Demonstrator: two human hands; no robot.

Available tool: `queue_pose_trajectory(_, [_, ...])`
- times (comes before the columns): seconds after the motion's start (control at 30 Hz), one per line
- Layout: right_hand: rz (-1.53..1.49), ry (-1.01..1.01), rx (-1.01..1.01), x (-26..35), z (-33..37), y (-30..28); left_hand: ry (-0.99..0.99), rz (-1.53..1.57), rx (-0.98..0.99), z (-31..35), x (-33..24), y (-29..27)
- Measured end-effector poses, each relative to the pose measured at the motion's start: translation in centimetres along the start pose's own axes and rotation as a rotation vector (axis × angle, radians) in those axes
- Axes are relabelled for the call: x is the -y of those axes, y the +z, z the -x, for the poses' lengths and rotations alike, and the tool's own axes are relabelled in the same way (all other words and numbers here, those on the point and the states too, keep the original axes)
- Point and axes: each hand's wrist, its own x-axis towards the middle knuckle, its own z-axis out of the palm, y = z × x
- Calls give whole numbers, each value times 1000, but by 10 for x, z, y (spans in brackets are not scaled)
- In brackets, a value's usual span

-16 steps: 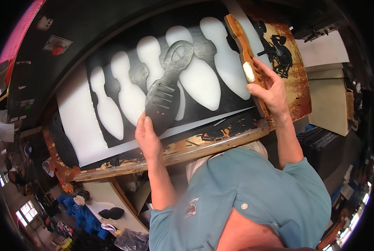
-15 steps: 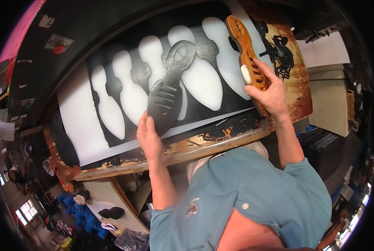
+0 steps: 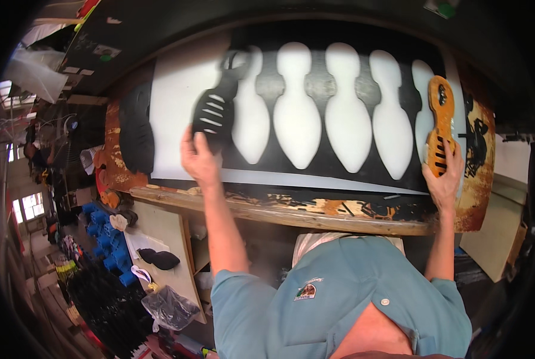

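My left hand (image 3: 199,160) is closed on the lower end of a black slotted cut-out (image 3: 217,113), shaped like a sole with a ring at its narrow end. It is slightly blurred, above the left end of a black sheet (image 3: 320,76) with several bottle-shaped holes. White board (image 3: 174,113) shows through the holes and left of the sheet. At the sheet's right end, my right hand (image 3: 444,182) grips an orange-brown cutting die (image 3: 439,119) with matching slots and a rounded top. Thumb and fingers hold its lower sides.
A pile of black cut-outs (image 3: 137,128) lies at the table's left end. Black scraps (image 3: 476,143) sit at the right, more along the wooden front edge (image 3: 279,213). A dark machine panel with a green button (image 3: 106,57) stands behind. Blue crates (image 3: 109,239) are at lower left.
My left hand has carried the black cut-out leftward, from over the sheet's middle to its left end. My right hand still holds the cutting die at the right. The view has turned.
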Motion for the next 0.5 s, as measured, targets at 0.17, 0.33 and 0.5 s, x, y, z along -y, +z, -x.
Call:
queue_pose_trajectory(0.17, [101, 49, 35, -19, 1, 8, 80, -499, -314, -124, 64, -114])
queue_pose_trajectory(0.33, [33, -37, 6, -34, 1, 10, 48, -949, -417, -164, 86, -168])
queue_pose_trajectory(0.5, [57, -40, -12, -39, 2, 11, 291, -846, -138, -132, 60, -81])
